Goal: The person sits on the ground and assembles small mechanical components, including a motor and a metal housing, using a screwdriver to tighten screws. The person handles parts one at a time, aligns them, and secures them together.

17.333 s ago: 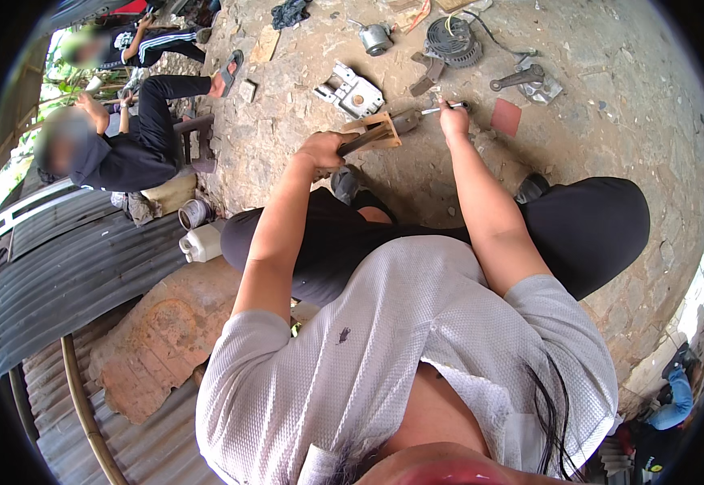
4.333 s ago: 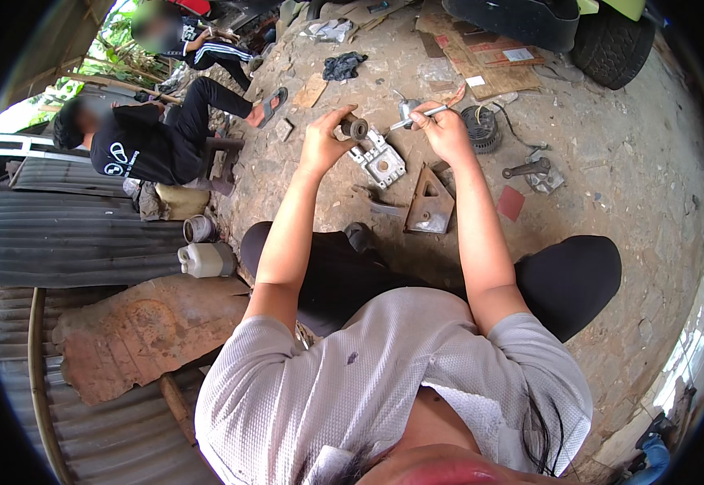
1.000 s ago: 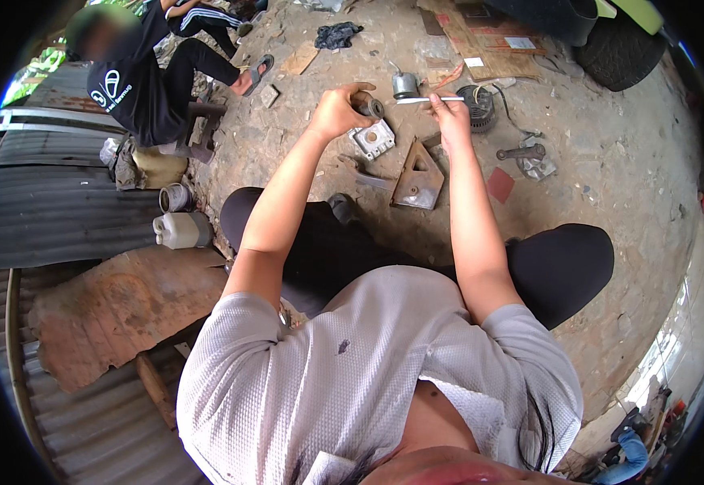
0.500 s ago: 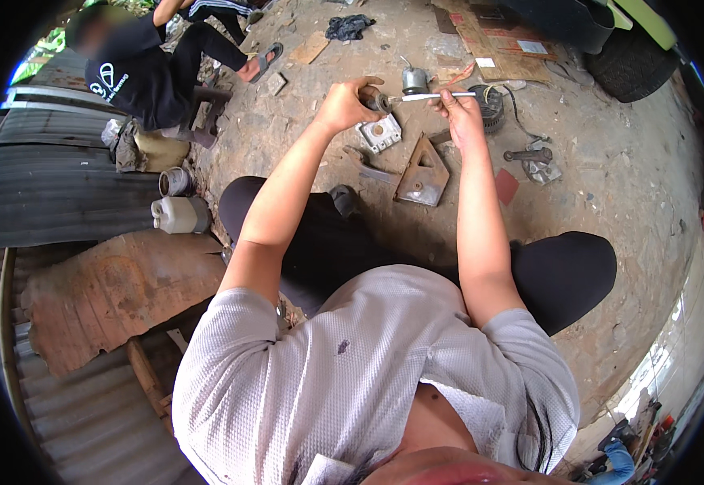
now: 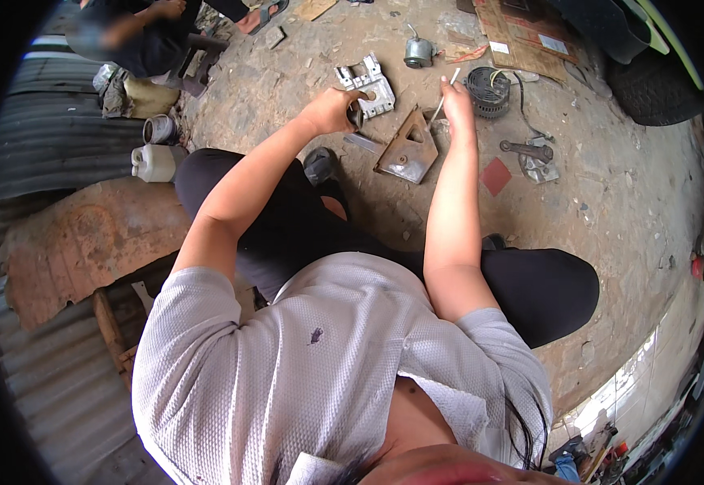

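My left hand point(image 5: 332, 111) is closed round a dark, ring-like metal part point(image 5: 356, 118), mostly hidden by the fingers. Just beyond it lies a pale silver metal housing point(image 5: 379, 90) on the ground. In my right hand point(image 5: 458, 107) is a slim white stick-like tool point(image 5: 455, 77), held upright at a slant; its thin lower end points down toward a rusty triangular metal bracket point(image 5: 413, 152). I cannot make out the tool's tip clearly. Beside my right hand sits a round, finned, motor-like part point(image 5: 487, 94) with a cable.
A small metal canister point(image 5: 418, 52) stands farther back. To the right lie a connecting rod point(image 5: 527, 149) and a red square piece point(image 5: 495, 176). Flattened cardboard point(image 5: 521, 40) and a tyre point(image 5: 659, 89) are at far right. Another person point(image 5: 138, 48) sits far left near a white jug point(image 5: 155, 163).
My hands have moved apart: the left drew back toward me with the ring-like part. In my right hand, the white tool has swung from level to steeply slanted. The whole view has shifted.
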### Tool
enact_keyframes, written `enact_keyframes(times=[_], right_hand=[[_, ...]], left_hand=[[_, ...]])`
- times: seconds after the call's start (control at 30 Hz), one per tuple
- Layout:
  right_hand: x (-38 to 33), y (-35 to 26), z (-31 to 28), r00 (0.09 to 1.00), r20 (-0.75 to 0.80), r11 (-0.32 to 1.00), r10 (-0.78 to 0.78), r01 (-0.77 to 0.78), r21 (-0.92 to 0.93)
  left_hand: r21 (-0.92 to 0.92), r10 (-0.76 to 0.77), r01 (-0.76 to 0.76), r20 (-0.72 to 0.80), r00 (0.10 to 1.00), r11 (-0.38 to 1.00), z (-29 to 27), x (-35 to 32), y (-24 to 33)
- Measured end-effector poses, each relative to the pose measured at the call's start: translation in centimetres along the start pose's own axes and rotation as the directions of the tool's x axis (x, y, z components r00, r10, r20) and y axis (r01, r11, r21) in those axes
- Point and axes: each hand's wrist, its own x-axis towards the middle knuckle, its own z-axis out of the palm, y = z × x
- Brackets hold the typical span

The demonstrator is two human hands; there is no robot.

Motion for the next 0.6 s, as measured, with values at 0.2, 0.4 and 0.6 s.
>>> enact_keyframes(times=[0.2,0.4,0.6], right_hand=[[-2.8,2.9,7.3,0.925,0.376,0.998,-0.051,0.058,-0.006],[-6.3,2.6,10.9,0.762,0.627,0.920,0.164,-0.347,0.180],[-6.3,-1.1,8.7,0.767,0.641,0.898,0.015,-0.292,0.328]], left_hand=[[0.051,0.018,-0.017,-0.013,1.000,0.999,2.9,0.4,-2.3],[0.028,-0.033,0.036,-0.077,0.996,0.999,2.9,1.2,-0.7],[-0.059,-0.092,0.081,-0.216,0.972,0.995,2.4,0.4,0.2]])
